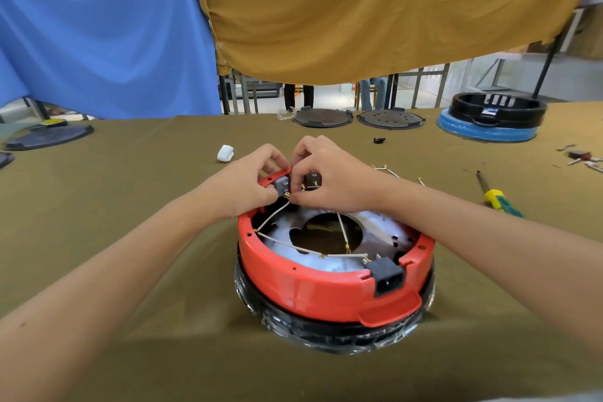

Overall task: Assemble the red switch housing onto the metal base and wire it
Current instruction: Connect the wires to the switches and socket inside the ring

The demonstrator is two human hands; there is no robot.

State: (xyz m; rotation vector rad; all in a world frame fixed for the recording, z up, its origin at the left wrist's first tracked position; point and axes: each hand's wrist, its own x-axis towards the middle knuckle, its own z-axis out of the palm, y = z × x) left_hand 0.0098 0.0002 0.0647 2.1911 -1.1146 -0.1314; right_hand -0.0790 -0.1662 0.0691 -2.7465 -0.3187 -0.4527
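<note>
I am on the wiring step now. The red housing already sits on the metal base, in the middle of the table right in front of me. Both my hands are at its far rim. My left hand curls its fingers round the little grey switch block to keep it from wobbling. My right hand pinches the gold end of a white wire with fingers pressed tight together. I think the clip is touching a switch pin, but my fingers hide that spot. Next I should push the clip straight on, slow and gentle, so the pin does not bend. More loose wires wait just beside the housing, and a screwdriver lies near.
</note>
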